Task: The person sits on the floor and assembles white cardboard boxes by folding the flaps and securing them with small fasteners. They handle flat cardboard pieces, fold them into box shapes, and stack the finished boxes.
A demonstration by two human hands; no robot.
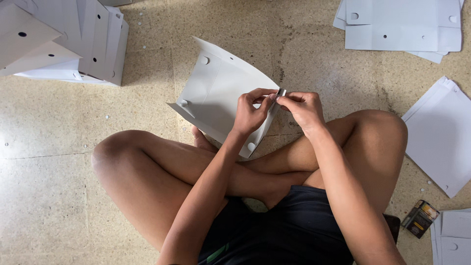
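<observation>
You sat cross-legged, holding the white die-cut card sheet (216, 95) over your knees. Both your left hand (250, 114) and right hand (305, 108) were pinched shut on its edge flap (278, 95), apparently mid-fold; the crease likely needed firm, even pressing.

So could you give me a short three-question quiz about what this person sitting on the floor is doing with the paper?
1. True or false: both hands pinch the same edge of the folded white sheet.
2. Where does the small dark box lie? A) on the floor by the person's right knee B) on the folded stack at upper left C) in the left hand
3. What dots the floor around the sheets?

Key:
1. True: the left hand and the right hand meet at its right edge.
2. A
3. Small round white paper bits.
</observation>
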